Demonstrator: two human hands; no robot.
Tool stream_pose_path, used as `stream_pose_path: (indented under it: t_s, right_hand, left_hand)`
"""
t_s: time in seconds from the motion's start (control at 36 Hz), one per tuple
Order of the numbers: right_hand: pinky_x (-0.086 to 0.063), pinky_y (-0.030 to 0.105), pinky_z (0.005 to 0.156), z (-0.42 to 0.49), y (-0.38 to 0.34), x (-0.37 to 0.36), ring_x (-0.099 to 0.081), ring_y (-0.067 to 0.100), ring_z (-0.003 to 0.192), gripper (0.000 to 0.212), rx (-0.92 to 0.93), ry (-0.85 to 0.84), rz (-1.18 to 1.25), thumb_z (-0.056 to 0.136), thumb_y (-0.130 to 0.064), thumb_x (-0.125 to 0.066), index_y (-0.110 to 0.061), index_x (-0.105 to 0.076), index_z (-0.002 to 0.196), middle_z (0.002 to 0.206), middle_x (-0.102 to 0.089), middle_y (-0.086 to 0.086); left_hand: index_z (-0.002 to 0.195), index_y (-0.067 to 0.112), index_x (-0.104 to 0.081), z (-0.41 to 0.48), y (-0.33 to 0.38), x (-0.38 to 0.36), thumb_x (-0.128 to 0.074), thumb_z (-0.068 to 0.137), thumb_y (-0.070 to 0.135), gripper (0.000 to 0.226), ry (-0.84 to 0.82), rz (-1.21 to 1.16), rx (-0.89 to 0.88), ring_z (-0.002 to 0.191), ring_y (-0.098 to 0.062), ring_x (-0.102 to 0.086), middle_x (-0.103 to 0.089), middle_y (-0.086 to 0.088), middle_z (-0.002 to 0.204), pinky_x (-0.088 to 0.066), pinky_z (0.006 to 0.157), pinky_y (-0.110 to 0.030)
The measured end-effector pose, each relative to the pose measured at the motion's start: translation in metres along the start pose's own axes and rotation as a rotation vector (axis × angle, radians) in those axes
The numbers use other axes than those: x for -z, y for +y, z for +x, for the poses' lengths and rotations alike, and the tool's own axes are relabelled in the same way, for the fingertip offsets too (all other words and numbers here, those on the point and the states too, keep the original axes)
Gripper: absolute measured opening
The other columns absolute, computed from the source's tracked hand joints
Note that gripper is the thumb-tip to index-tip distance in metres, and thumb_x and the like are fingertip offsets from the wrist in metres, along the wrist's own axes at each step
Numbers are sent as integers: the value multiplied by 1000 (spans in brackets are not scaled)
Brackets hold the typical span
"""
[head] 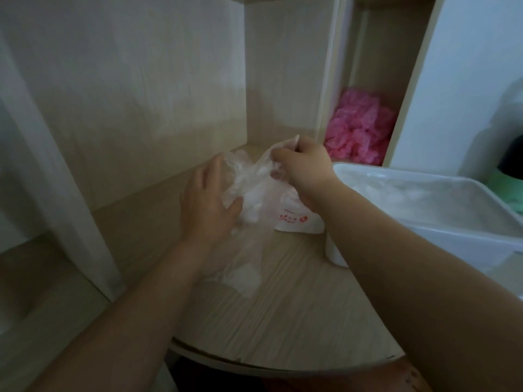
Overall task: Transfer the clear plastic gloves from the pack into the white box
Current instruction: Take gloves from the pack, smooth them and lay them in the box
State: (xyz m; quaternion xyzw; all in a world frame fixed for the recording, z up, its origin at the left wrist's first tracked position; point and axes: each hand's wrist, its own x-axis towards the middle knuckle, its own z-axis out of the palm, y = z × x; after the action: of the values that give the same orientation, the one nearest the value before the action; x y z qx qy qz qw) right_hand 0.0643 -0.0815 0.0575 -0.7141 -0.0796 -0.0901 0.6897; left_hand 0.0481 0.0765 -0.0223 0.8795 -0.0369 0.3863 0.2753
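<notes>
1. Right at the near edge, both bare forearms come in from the bottom over a pale wood-grain bench [297,306] with a rounded front.
2. Just past that, a loose bit of clear film [243,275] lies flat on the bench, between the two arms. It's too see-through to tell if it's a glove or a wrapper.
3. Mid-bench, the left hand [209,202] is spread fairly loose against the left side of a wad of clear plastic gloves [249,179]. Its thumb touches the wad's near side, and the fingertips are blurred behind the plastic, so it looks more like steadying than a proper grip.
4. Same wad, right side: the right hand [304,162] has its fingers [280,158] curled tight, pinching the top of the gloves and holding that end above the bench.
5. Directly under the right wrist sits the pack [297,222], white with red print, on the bench. The bottom of the wad runs into it.
6. Over on the right, touching the right forearm, is the white box [452,236]. It already has some crumpled clear plastic [396,190] inside.
7. Further back on the right, a narrow shelf compartment holds a heap of pink crumpled plastic [359,131].
8. Farthest back, pale wooden panels [127,94] wall off the bench on the left and rear.
</notes>
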Motion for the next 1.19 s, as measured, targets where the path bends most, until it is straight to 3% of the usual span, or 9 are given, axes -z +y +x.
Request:
stream_pose_path:
  t_s: [0.14,0.33,0.5,0.61,0.72,0.83,0.92,1.03,1.19]
  right_hand:
    - [-53,40,68,-1,-27,33,-58,21,59,14,-40,35,301,88,-1,-59,-5,-57,74,65,-58,9]
    - [-39,29,55,-1,-41,114,-46,23,58,3,-70,211,-55,83,-2,-59,-3,-58,86,70,-49,13]
    - [-33,25,44,-10,-28,183,-39,19,46,28,-254,330,-618,84,-22,-67,-6,-48,72,59,-44,9]
    - [-40,28,53,-16,-18,210,-52,25,62,28,-287,357,-957,88,-19,-59,-9,-43,67,66,-49,7]
    - [-40,30,62,-24,-14,216,-49,22,70,14,-300,364,-1138,90,-16,-56,-6,-46,86,86,-52,7]
    - [-40,44,96,-35,-17,217,-42,36,120,75,-225,239,-1345,87,-35,-61,-15,-17,144,138,-33,18]
    - [-27,45,105,-39,-26,218,-37,30,129,65,49,81,-1496,86,-39,-58,-26,-31,143,145,-34,8]
    - [-25,38,108,-38,-31,219,-44,18,127,46,-43,-215,-1381,85,-33,-63,-26,-54,130,137,-50,-4]
    - [-18,42,117,-10,-2,214,-23,22,142,71,-318,-505,-1510,88,-43,-59,-28,-26,148,156,-24,-1]
  left_hand:
    - [140,16,-34,21,33,2,-77,71,11,81,59,88,-338,90,-31,-58,-54,-16,116,-52,74,-42]
    - [124,13,-62,57,98,-3,-49,89,16,38,64,-24,-367,85,-34,-60,-63,-13,98,-50,66,-40]
    - [133,23,-55,64,151,-32,-51,93,31,41,-412,46,-361,120,-29,-51,-54,-3,136,-41,98,-37]
    - [129,29,-59,56,170,-50,-36,78,52,60,-619,28,-409,124,-22,-49,-56,4,135,-36,106,-42]
    - [104,33,-72,51,177,-68,-52,91,50,29,-933,-27,-305,106,-12,-58,-67,11,114,-43,100,-38]
    - [90,25,-75,51,182,-76,-55,89,49,31,-980,101,-334,94,-12,-62,-70,8,98,-47,91,-36]
    - [98,27,-76,51,186,-76,-59,88,48,29,-922,157,-391,89,-8,-59,-67,13,100,-47,88,-31]
    - [90,27,-73,54,184,-82,-71,80,42,18,-804,99,-565,96,-10,-51,-58,10,105,-42,88,-31]
    - [134,26,-48,58,185,-97,-69,84,29,54,-1066,230,-539,127,-18,-43,-45,4,140,-36,107,-38]
